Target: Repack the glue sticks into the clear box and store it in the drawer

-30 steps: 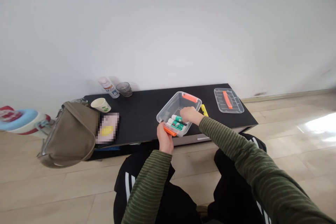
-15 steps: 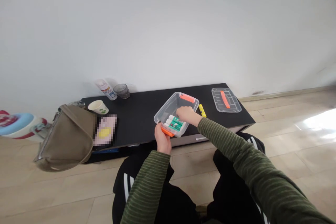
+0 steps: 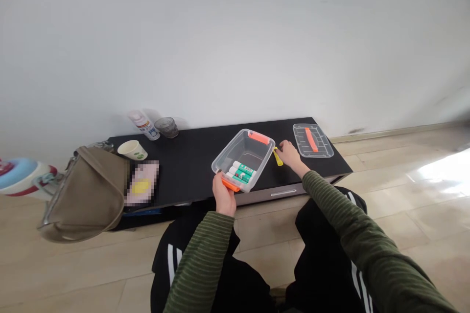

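My left hand (image 3: 223,196) grips the near corner of a clear plastic box (image 3: 224,155) by its orange latch, and the box sits tilted at the cabinet's front edge. Several green-and-white glue sticks (image 3: 243,169) lie side by side at the near end inside it. Just right of the box, my right hand (image 3: 292,156) has its fingers closed at the upper end of a small yellow tube (image 3: 278,158) on the black top. Part of that tube is hidden under the fingertips. The clear lid (image 3: 325,144) with an orange handle lies flat farther right.
On the low black cabinet (image 3: 183,168), a paper cup (image 3: 131,149), a dark glass (image 3: 167,127) and a spray can (image 3: 145,126) stand to the left. A pixelated pink packet (image 3: 145,181) and a brown bag (image 3: 88,195) are nearer. A wall rises behind.
My right hand has come out of the box and moved right onto the yellow tube. The left hand keeps its hold on the box. The view has shifted slightly.
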The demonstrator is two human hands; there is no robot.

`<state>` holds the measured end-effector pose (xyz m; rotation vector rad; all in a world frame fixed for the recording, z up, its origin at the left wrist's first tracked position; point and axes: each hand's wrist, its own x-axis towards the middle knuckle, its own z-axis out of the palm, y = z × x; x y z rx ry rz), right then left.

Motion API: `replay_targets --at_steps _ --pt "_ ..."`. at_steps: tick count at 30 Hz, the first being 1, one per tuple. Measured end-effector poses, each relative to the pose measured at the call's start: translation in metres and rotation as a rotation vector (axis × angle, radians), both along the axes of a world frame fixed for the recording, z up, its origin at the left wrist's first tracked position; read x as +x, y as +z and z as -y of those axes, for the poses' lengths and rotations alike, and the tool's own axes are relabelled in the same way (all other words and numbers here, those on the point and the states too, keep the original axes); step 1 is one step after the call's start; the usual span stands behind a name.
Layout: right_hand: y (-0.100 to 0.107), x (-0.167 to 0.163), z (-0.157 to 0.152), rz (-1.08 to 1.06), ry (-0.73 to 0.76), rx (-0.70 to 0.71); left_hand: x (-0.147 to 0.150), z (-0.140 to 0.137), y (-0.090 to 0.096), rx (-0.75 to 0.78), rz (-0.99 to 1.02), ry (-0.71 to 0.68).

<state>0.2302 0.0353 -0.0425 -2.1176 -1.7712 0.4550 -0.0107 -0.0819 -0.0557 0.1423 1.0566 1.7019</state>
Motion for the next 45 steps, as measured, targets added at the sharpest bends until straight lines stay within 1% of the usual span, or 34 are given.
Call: replay_targets --at_steps 2,5,8,11,13,14,16,17,18,19,20,22,24,27,29,31,33,37,39,40,41,43,44,45 --pt "-0.013 0.002 0.002 0.054 0.011 -0.074 0.0 -0.001 0.0 -0.006 0.004 0.002" --pt "-0.025 0.003 0.004 0.076 0.042 -0.135 0.0 -0.001 0.001 -0.014 0.013 0.016" --pt "-0.03 0.004 0.005 0.099 0.067 -0.175 0.001 0.0 0.004 -0.04 0.012 0.025" --pt "-0.026 0.003 0.006 0.132 0.097 -0.169 0.002 0.0 0.008 -0.05 0.005 0.008" --pt "-0.015 0.002 0.007 0.099 0.063 -0.1 0.003 0.001 0.009 -0.054 0.011 0.01" --pt "-0.007 0.001 0.007 0.068 0.037 -0.027 0.003 0.001 0.01 -0.054 0.014 0.014" --pt "0.014 -0.004 0.01 0.015 0.028 0.178 0.002 0.0 0.009 -0.054 0.017 0.015" --pt "0.027 -0.009 0.013 0.004 0.066 0.279 0.002 0.0 0.009 -0.052 0.015 0.01" --pt "0.039 -0.016 0.015 0.006 0.133 0.356 0.001 0.0 0.008 -0.048 0.012 0.003" --pt "0.05 -0.025 0.018 0.021 0.221 0.395 0.001 0.0 0.007 -0.044 0.01 -0.001" --pt "0.06 -0.035 0.02 0.051 0.313 0.402 0.001 0.0 0.006 -0.042 0.011 -0.002" --pt "0.074 -0.059 0.022 0.154 0.475 0.336 0.0 -0.001 0.004 -0.035 0.013 0.004" --pt "0.077 -0.083 0.02 0.291 0.576 0.17 0.0 -0.001 0.003 -0.027 0.005 0.003" --pt "0.067 -0.11 0.011 0.473 0.631 -0.15 -0.001 -0.002 0.002 -0.014 -0.024 -0.017" --pt "0.057 -0.12 0.005 0.535 0.654 -0.281 -0.002 -0.003 0.001 -0.022 -0.034 -0.011" --pt "0.048 -0.124 0.001 0.556 0.682 -0.331 -0.003 -0.003 0.0 -0.022 -0.037 -0.001" --pt "0.043 -0.124 0.0 0.561 0.699 -0.35 -0.002 -0.002 0.0 0.0 -0.04 -0.007" --pt "0.044 -0.124 0.0 0.568 0.706 -0.392 -0.001 -0.001 0.003 0.012 -0.029 -0.008" --pt "0.049 -0.122 0.004 0.563 0.696 -0.353 0.0 -0.001 0.006 -0.003 -0.014 -0.01" --pt "0.053 -0.118 0.007 0.542 0.686 -0.289 0.001 -0.002 0.008 -0.004 -0.007 -0.016" --pt "0.057 -0.113 0.01 0.502 0.673 -0.191 0.001 -0.002 0.009 -0.001 -0.002 -0.024" --pt "0.064 -0.094 0.015 0.376 0.621 0.063 0.002 -0.003 0.01 0.01 0.007 -0.037" --pt "0.067 -0.081 0.017 0.304 0.584 0.187 0.002 -0.003 0.011 0.014 0.009 -0.038" --pt "0.069 -0.064 0.018 0.249 0.535 0.282 0.002 -0.003 0.01 0.015 0.008 -0.033"
